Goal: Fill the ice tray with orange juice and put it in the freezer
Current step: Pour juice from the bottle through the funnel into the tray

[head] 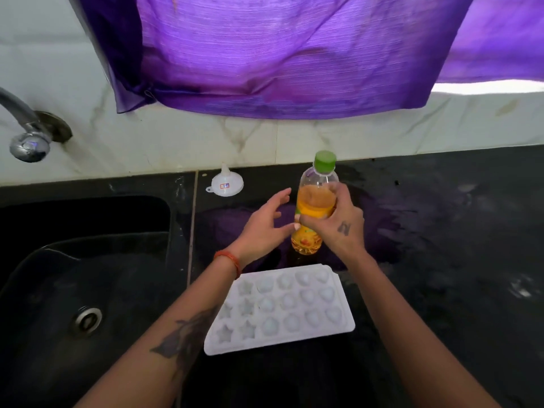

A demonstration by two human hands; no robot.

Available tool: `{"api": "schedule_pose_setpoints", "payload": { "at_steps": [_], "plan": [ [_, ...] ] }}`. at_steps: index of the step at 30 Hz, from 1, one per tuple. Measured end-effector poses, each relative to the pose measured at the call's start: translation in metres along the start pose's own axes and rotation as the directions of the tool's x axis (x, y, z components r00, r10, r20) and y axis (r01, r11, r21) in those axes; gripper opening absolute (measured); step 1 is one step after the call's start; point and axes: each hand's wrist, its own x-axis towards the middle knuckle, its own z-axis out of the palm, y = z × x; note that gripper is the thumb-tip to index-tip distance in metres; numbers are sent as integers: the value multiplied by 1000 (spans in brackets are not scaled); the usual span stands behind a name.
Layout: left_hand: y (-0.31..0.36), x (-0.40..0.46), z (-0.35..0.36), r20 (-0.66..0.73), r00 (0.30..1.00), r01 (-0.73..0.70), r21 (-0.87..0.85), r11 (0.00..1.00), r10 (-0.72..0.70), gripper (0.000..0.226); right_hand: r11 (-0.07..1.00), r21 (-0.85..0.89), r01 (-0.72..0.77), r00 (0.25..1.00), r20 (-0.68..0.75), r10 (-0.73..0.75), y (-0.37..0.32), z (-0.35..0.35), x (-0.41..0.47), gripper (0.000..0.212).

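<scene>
Juice could splash past the small moulds of the empty ice tray (279, 309) near me on the counter (441, 260) if I tip too fast: my right hand (338, 222) grips the capped bottle (316, 201), my left hand (265, 228) spread open beside it.

Dim, backlit through purple curtain (294, 54), edges bowed

Counted: one ice tray (279, 310) at 6 o'clock, with fifteen moulds seen, in three rows of five. One juice bottle (316, 201) at centre, one green cap (325, 161) fitted. One funnel (225, 184) at 11 o'clock of the bottle. One tap (28, 134) at 9 o'clock. One sink (73, 290), one drain (87, 319). Two hands are seen: left (265, 228), right (338, 222).
</scene>
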Motion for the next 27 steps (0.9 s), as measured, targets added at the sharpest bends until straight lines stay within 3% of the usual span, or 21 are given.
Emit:
{"api": "schedule_pose_setpoints", "payload": {
  "at_steps": [2,6,8,12,18,23,27],
  "plan": [
    [5,-4,6,51,999,-4,-21,1000,5,73,999,32,-11,1000,21,10,0,-4,-8,76],
    [15,-11,14,99,995,-28,-59,998,34,70,998,17,-60,969,240,54,-11,-29,-8,88],
    [24,-10,16,52,997,-60,-38,997,62,71,997,-31,-73,976,205,78,-27,-49,-2,91],
    [46,-1,21,-41,992,-123,19,992,123,88,956,-275,100,995,41,-92,-73,-70,15,68],
    [50,10,31,-163,971,-139,197,971,172,76,727,-644,238,971,176,-161,-101,-58,33,48],
    [43,12,30,-172,961,-177,222,959,217,72,603,-663,443,895,296,-333,-92,-59,32,41],
    [41,14,30,-169,960,-180,240,954,224,70,566,-578,588,807,472,-356,-92,-72,42,30]
  ]
}}
